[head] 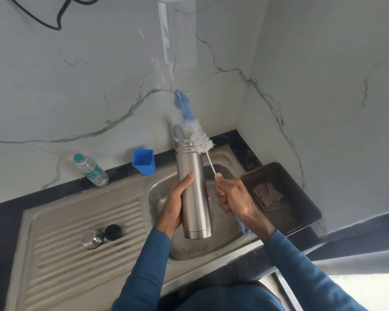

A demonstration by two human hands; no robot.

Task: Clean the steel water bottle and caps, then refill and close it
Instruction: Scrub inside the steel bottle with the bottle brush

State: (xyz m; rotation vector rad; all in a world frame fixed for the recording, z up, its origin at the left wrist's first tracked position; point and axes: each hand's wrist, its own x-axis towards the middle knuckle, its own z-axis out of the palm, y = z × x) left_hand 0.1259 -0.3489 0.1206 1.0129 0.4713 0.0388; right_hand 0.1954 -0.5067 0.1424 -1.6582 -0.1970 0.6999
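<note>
My left hand [175, 203] grips the steel water bottle [192, 194] around its middle and holds it upright over the sink basin [157, 194]. The bottle's mouth is uncovered. My right hand [230, 195] grips the handle of a bottle brush [197, 133] with white and blue bristles. The brush is outside the bottle, angled up past the right side of its neck. A steel cap [91, 238] and a black inner cap [113, 231] lie side by side on the ribbed drainboard [65, 254] to the left.
A tap [177, 133] stands behind the bottle. A blue plastic cup [143, 161] and a clear plastic water bottle [90, 169] sit at the counter's back edge. On the right stands a dark tray [301, 198] holding a checked cloth [267, 196]. Marble walls enclose the corner.
</note>
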